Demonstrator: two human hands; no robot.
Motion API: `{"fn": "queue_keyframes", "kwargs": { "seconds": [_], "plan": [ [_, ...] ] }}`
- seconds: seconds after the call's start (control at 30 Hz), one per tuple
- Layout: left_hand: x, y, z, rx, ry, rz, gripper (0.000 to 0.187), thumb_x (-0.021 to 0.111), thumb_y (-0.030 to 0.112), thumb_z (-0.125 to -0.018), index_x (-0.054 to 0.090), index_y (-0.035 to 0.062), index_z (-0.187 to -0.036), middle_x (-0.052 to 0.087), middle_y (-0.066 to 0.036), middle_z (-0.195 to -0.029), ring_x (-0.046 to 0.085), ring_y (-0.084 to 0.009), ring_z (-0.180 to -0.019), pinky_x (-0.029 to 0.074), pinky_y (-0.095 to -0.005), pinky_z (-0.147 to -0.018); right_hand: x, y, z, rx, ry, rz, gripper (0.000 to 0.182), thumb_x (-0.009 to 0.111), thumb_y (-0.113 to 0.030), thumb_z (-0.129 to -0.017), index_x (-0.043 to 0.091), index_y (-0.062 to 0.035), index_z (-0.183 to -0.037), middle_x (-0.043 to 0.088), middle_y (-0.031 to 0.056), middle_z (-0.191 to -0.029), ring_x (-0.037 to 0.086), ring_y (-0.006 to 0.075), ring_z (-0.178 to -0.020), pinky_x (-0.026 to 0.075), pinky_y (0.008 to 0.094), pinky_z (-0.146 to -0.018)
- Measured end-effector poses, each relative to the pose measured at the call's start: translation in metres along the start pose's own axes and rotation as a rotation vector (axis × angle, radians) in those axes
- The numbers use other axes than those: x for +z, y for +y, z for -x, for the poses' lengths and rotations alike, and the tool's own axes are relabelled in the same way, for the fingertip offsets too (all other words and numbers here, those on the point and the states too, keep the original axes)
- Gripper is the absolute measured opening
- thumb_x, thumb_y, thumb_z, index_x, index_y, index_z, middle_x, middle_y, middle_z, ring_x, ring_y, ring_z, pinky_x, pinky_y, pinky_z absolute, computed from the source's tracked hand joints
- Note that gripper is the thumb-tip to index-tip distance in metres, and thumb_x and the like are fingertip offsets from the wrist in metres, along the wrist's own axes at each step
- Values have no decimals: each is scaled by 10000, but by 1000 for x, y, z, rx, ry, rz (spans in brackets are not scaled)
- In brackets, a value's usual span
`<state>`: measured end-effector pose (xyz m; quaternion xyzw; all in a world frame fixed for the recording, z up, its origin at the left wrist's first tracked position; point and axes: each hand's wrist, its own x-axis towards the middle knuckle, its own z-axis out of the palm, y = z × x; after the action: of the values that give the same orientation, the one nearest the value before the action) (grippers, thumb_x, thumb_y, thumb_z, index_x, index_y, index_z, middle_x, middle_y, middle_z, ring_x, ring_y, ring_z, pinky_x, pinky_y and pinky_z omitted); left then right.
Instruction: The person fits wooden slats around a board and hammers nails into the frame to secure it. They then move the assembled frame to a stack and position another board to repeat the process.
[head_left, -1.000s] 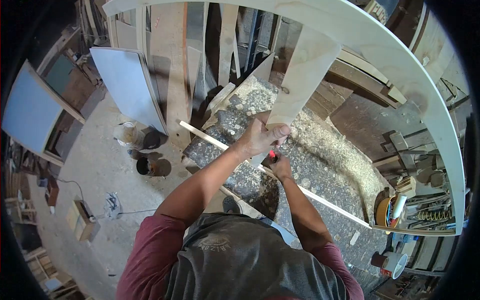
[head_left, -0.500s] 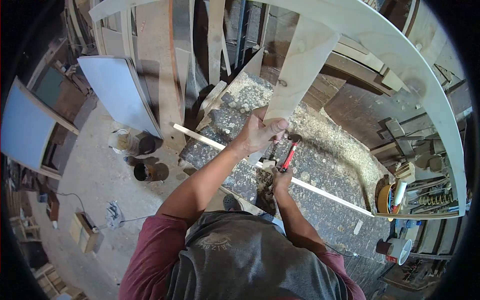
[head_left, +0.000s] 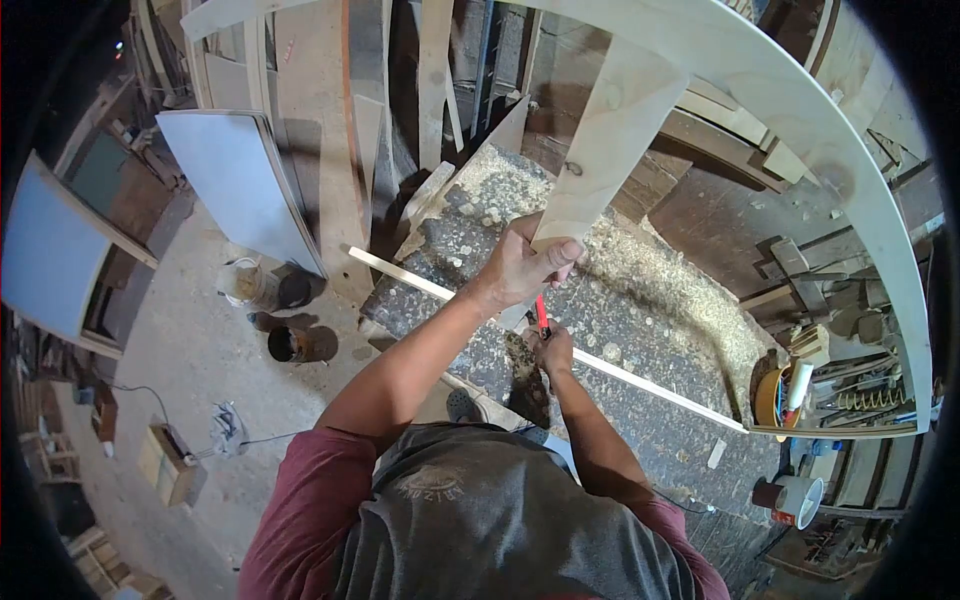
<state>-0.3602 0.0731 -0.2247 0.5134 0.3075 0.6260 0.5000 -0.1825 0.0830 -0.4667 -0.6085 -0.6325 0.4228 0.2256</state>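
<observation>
My left hand [head_left: 525, 265] is closed around the lower part of a pale plywood board [head_left: 610, 150], thumb across its near face. The board slants up toward a large curved wooden frame [head_left: 860, 170]. Just below, my right hand [head_left: 553, 350] is wrapped around a slim red tool [head_left: 542, 312]. The tool's upper end points toward my left hand; its working end is hidden, so I cannot make out its kind. A long, thin wooden strip [head_left: 660, 388] runs behind both hands, over the dark, speckled work surface [head_left: 470, 235].
Sawdust [head_left: 690, 275] is piled along the work surface. A yellow container [head_left: 770, 398] and a white bucket [head_left: 800, 497] stand at the right. Pale panels [head_left: 225, 175] lean at the left, near an open can [head_left: 285, 345] on the floor. A cable [head_left: 270, 438] crosses the floor.
My right hand has shifted slightly left and up. The red tool has moved left, closer under my left hand, and stands more upright. The board has tilted slightly; my left hand keeps its grip.
</observation>
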Motion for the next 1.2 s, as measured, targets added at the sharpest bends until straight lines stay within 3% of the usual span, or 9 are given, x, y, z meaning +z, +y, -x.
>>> {"fn": "queue_keyframes", "kwargs": {
  "seconds": [0.03,0.37,0.43,0.57,0.67,0.73,0.93,1.07,1.2],
  "plan": [
    [-1,-2,2,0,-5,17,487,672,510,-830,589,38,-915,556,3,-721,525,-76,-606,454,-242,-537,-2,-6,2,-1,-25,26,217,785,-153,-714,684,-40,-869,673,160,-756,633,326,-688,491,388,-672],
    [1,1,5,2,-2,9,488,674,508,-831,577,36,-905,538,3,-706,512,-82,-586,446,-246,-521,-12,-2,-17,-98,-71,255,373,799,-225,-710,646,-22,-983,662,230,-814,647,391,-789,494,420,-702],
    [2,4,4,-26,23,-23,472,666,512,-828,574,51,-786,543,-13,-624,529,-109,-581,452,-266,-551,-21,-14,-5,-116,-21,277,352,752,-296,-770,636,-12,-943,640,240,-769,632,400,-750,479,437,-669],
    [0,3,1,-8,-1,-5,525,639,567,-823,566,49,-775,539,-15,-613,527,-107,-575,451,-269,-540,-45,-16,22,-116,-4,211,339,602,-358,-888,600,-19,-883,586,238,-688,574,429,-645,428,467,-582],
    [-3,-6,0,-11,-55,-30,591,592,634,-820,550,49,-750,532,-18,-595,524,-107,-551,441,-262,-510,-68,-11,62,-253,23,187,327,558,-345,-915,565,-18,-916,580,238,-665,584,426,-642,431,474,-570],
    [1,-11,-2,-9,47,-40,629,552,672,-822,533,50,-729,514,-16,-560,511,-108,-505,423,-253,-467,-72,-2,83,-248,2,205,340,537,-349,-930,543,-10,-936,567,243,-673,576,422,-643,427,464,-577],
    [11,-11,-10,47,163,-25,589,576,638,-830,533,70,-676,477,21,-507,456,-65,-425,356,-223,-383,-84,-39,112,-148,-50,188,310,503,-310,-961,517,-3,-931,534,264,-687,529,447,-626,405,472,-559],
    [14,-8,-14,17,188,-26,581,581,627,-833,541,67,-681,474,22,-496,457,-64,-418,360,-222,-381,-84,-51,119,-238,53,114,340,460,-358,-972,492,-20,-955,579,261,-650,581,467,-640,425,524,-559],
    [20,-7,-12,25,159,-85,630,539,676,-828,527,64,-679,491,-5,-514,490,-94,-442,400,-242,-406,-70,13,103,-133,-166,462,418,386,-423,-976,477,-18,-1025,603,317,-758,591,503,-745,433,579,-648]
  ]
}}
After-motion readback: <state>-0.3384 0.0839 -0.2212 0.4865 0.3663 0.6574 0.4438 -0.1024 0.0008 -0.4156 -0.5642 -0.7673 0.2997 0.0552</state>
